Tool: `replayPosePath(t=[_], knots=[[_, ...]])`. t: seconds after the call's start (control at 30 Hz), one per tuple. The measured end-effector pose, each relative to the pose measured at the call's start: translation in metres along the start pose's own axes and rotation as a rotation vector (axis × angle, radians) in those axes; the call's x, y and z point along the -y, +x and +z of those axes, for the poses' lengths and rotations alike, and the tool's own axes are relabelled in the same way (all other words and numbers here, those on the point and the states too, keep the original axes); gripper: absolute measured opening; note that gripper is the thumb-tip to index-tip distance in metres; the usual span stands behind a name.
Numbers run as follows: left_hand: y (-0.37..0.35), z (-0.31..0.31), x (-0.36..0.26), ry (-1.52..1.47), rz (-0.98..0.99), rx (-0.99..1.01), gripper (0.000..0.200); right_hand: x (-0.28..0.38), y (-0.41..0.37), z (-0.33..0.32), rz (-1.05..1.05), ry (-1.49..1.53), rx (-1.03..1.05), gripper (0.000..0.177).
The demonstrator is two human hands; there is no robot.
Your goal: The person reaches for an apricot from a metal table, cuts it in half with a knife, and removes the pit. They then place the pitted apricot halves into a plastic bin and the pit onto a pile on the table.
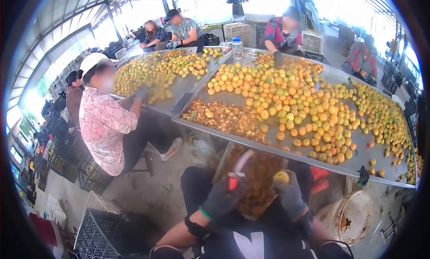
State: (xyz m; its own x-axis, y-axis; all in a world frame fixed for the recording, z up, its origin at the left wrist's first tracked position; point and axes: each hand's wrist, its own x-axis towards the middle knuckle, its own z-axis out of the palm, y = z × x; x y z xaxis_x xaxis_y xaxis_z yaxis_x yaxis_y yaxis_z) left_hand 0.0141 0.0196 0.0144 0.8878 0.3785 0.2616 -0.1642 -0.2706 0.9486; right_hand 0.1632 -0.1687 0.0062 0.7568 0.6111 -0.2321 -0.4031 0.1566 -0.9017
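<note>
Over the container [262,197] of cut fruit between the knees: one whole yellow-orange fruit [281,177], held at the fingertips of the right hand [291,195], gloved and closed round it. Left hand [225,197], gloved, fingers curled shut on a red-handled tool [233,182] with a pale, curved upper part. Open space between both hands. Beyond, the desk [215,132]: raised metal edge, cut pieces [226,118] heaped near its left corner, whole fruit [286,95] alongside, bare metal toward the near rim. White bucket [354,217], right, apart from the hand.
</note>
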Motion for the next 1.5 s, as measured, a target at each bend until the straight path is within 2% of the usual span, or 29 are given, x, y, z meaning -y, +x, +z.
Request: replayPosePath(t=[0.03,0.07,0.13,0.17,0.2,0.27,0.4,0.47,0.5,0.53,0.67,0.7,0.73,0.83,0.87,0.9,0.97,1.0,1.07,1.1,1.13,1.2,1.27,1.33,1.37,1.43,1.47,1.5], knots=[[0.003,-0.016,-0.035,-0.12,-0.18,-0.051,0.019,-0.006,0.008,-0.012,0.063,0.198,0.009,0.034],[0.007,-0.026,-0.053,-0.239,-0.357,-0.102,0.018,-0.002,0.008,-0.014,0.065,0.198,0.01,0.034],[0.008,-0.031,-0.054,-0.227,-0.351,-0.063,0.021,0.01,0.002,-0.013,0.37,0.666,0.256,0.035],[0.007,-0.033,-0.053,-0.214,-0.341,-0.023,0.025,0.012,0.002,-0.011,0.427,0.736,0.398,0.04],[0.008,-0.031,-0.05,-0.21,-0.344,-0.021,0.025,0.016,0.0,-0.004,0.428,0.742,0.397,0.04],[0.007,-0.022,-0.044,-0.001,-0.223,0.032,0.033,0.021,-0.005,0.015,0.121,0.559,0.428,0.042],[0.005,-0.011,-0.045,0.045,-0.244,0.055,0.041,0.03,0.001,0.029,0.039,0.595,0.476,0.049],[0.001,-0.004,-0.05,0.234,-0.221,0.116,0.046,0.021,0.012,0.023,0.145,0.447,0.55,0.053],[0.002,-0.002,-0.058,0.173,-0.306,0.132,0.042,0.015,0.018,0.021,0.15,0.448,0.542,0.053],[0.003,-0.002,-0.057,0.165,-0.32,0.141,0.042,0.012,0.024,0.022,0.058,0.351,0.555,0.055],[-0.002,-0.001,-0.044,0.343,-0.073,-0.003,0.032,0.011,0.025,0.027,-0.169,0.045,0.519,0.066],[-0.001,-0.002,-0.052,0.346,-0.151,0.039,0.03,0.023,0.015,0.033,-0.112,0.085,0.482,0.07],[0.003,-0.003,-0.06,0.349,-0.226,0.082,0.027,0.027,0.015,0.035,-0.078,0.16,0.532,0.065],[-0.005,0.006,-0.052,0.128,-0.37,0.053,0.026,0.015,0.016,0.027,-0.27,-0.089,0.456,0.062],[-0.004,0.006,-0.049,0.164,-0.301,0.059,0.027,0.012,0.015,0.024,-0.344,-0.196,0.446,0.062],[-0.005,0.007,-0.047,0.206,-0.225,0.059,0.029,0.014,0.009,0.022,-0.322,-0.197,0.438,0.062],[-0.007,0.008,-0.04,0.232,-0.195,0.063,0.029,0.019,0.001,0.024,-0.348,-0.249,0.375,0.065],[-0.009,0.008,-0.038,0.265,-0.15,0.063,0.029,0.017,-0.002,0.024,-0.336,-0.249,0.376,0.065],[-0.008,0.008,-0.04,0.329,-0.135,0.108,0.03,0.013,-0.007,0.019,-0.093,0.129,0.398,0.062],[-0.008,0.007,-0.041,0.395,-0.107,0.155,0.032,0.007,-0.005,0.013,-0.001,0.341,0.483,0.062],[-0.01,0.006,-0.037,0.39,-0.114,0.153,0.032,0.004,-0.006,0.011,0.008,0.338,0.482,0.062],[-0.013,0.003,-0.027,0.348,-0.039,0.253,0.03,0.002,-0.007,0.01,0.317,0.82,0.504,0.069],[-0.013,0.004,-0.027,0.317,-0.045,0.23,0.03,-0.004,-0.008,0.008,0.325,0.82,0.446,0.074],[-0.012,0.007,-0.026,0.291,-0.047,0.207,0.03,-0.015,-0.003,0.0,0.332,1.024,0.644,0.069],[-0.012,0.009,-0.025,0.207,-0.083,0.167,0.031,-0.013,-0.006,0.0,0.333,1.024,0.642,0.069],[-0.013,0.014,-0.024,0.125,-0.122,0.129,0.032,-0.009,-0.015,0.002,0.198,0.851,0.545,0.057],[-0.014,0.017,-0.021,0.094,-0.124,0.121,0.033,-0.009,-0.014,0.001,0.197,0.853,0.542,0.057],[-0.015,0.018,-0.02,0.063,-0.126,0.114,0.033,-0.008,-0.013,0.0,0.1,0.616,0.511,0.054]])
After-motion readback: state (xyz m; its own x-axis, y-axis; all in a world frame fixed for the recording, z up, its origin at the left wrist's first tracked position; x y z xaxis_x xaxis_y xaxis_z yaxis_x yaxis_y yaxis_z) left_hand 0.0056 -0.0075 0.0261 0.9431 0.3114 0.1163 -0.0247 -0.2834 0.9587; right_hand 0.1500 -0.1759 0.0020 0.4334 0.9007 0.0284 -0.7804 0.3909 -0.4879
